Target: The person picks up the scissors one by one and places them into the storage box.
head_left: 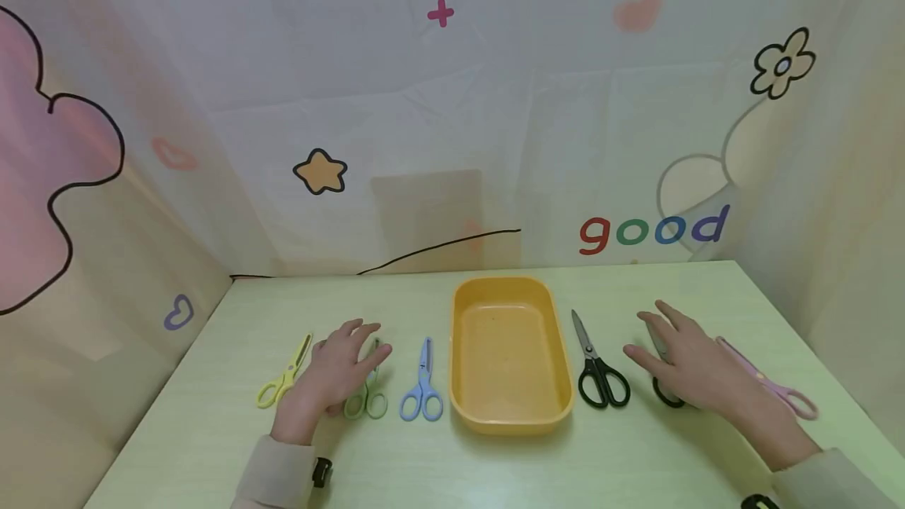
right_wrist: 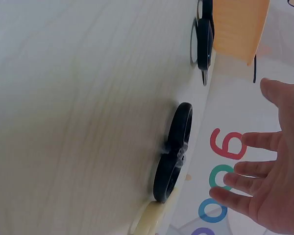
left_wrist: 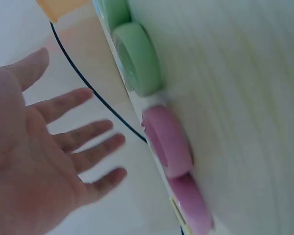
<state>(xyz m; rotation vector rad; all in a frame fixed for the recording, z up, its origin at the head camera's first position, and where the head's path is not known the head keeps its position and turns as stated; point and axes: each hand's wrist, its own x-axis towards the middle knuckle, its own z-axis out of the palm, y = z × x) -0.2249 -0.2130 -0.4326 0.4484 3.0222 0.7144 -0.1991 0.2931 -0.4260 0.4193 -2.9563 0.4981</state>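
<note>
My left hand [head_left: 341, 361], fingers spread and holding nothing, hovers above green-handled scissors [head_left: 365, 403]. In the left wrist view, pink scissor handles [left_wrist: 167, 142] lie beside the green ones [left_wrist: 137, 58]; the hand mostly hides the pink pair from the head view. Yellow scissors [head_left: 286, 379] lie left of that hand, blue scissors [head_left: 422, 391] right of it. Above black-handled scissors [head_left: 665, 395], partly covered, is my right hand [head_left: 689, 360], its fingers loosely extended and bare. Another black-handled pair [head_left: 601, 383] lies to its left, lilac scissors [head_left: 778, 391] to its right.
Between the two groups of scissors stands a yellow plastic tray [head_left: 512, 424] on the pale table [head_left: 488, 470]. A printed cloth [head_left: 396, 100] hangs behind and along the sides. The right wrist view also catches a pale yellow curved piece [right_wrist: 151, 218] beside the black handles.
</note>
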